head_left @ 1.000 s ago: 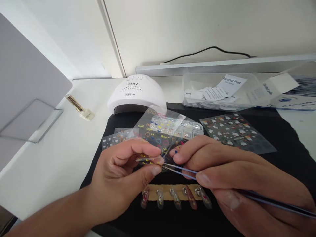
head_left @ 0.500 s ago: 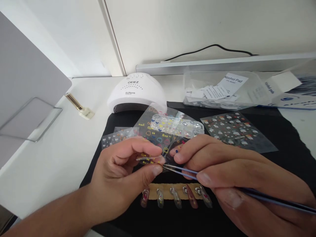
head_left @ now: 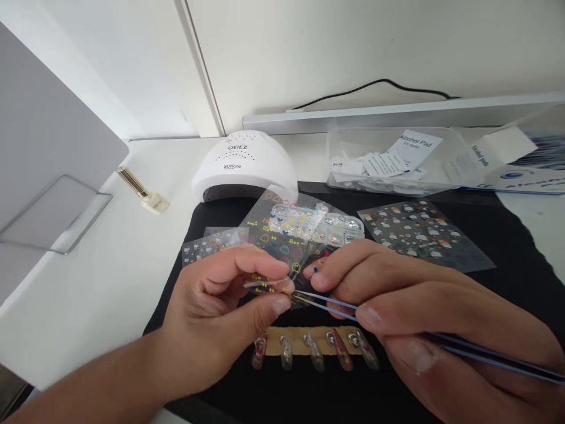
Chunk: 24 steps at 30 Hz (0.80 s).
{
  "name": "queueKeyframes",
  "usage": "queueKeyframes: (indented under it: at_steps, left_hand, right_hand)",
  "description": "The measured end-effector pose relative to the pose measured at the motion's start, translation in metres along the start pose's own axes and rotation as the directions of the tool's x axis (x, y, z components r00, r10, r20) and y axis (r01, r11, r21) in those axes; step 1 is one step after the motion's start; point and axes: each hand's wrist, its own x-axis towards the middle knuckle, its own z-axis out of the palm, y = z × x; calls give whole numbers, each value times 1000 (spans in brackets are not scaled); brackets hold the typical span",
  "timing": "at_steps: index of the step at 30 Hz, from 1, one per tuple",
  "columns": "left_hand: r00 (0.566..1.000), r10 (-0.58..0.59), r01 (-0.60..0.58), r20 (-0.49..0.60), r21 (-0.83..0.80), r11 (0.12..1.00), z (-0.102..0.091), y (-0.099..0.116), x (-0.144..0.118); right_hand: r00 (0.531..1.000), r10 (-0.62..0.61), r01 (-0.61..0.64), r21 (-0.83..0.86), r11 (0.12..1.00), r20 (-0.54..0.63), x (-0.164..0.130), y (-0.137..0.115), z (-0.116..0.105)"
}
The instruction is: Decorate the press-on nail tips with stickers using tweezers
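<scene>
The white nail lamp (head_left: 244, 166) carries two markings on its dome — "OEIEZ" above the vent dots and "SUNone" below them. A white sachet (head_left: 419, 145) in the clear plastic box (head_left: 450, 171) reads "Alcohol Pad"; its smaller print is illegible. The sticker sheet (head_left: 291, 232) shows "Boo~" in yellow.

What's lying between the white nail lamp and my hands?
In the head view, overlapping clear sticker sheets on the black mat lie between the nail lamp and both hands.

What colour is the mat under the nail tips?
Black: the mat is plain black, clearest in the head view, with the nail tips on a tan strip.
</scene>
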Motion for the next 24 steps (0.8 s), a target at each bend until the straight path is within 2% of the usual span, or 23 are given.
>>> queueKeyframes:
  at_steps: [13, 24]
  left_hand:
    - [997, 27, -23, 78, -49, 999, -2, -2, -1]
    - [994, 79, -80, 73, 22, 997, -2, -4, 1]
  right_hand:
    - [999, 36, -35, 46, 998, -14, -5, 1, 2]
    - [997, 8, -3, 70, 998, -73, -5, 2, 7]
